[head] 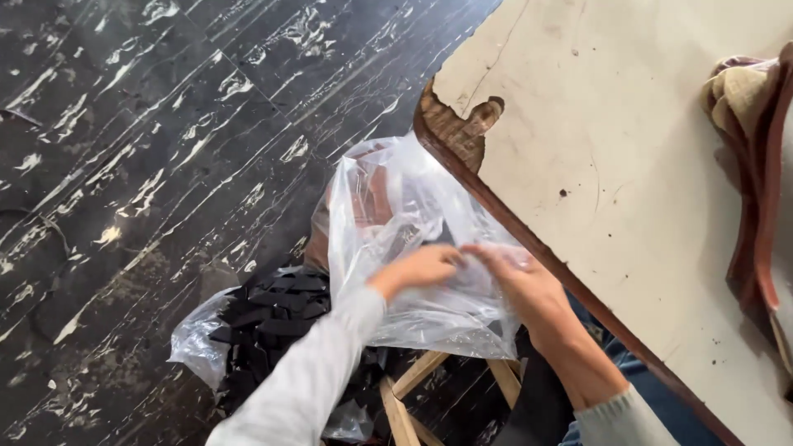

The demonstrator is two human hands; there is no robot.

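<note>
Fingers of the left hand (pixel 417 268) and the right hand (pixel 516 277) meet at the centre of the frame, both pinching the thin film of a clear plastic bag (pixel 405 215). That bag billows up just left of the worn white table (pixel 628 165) edge. Lower left, a second open bag of black flat pieces (pixel 268 318) rests on the dark marbled floor (pixel 124 149). Wooden stool legs (pixel 409 392) show at the bottom. Folded cloth (pixel 739 91) lies at the upper right.

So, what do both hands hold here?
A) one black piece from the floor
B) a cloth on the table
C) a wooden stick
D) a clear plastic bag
D: the left hand and right hand both grip the clear bag beside the table.
</note>
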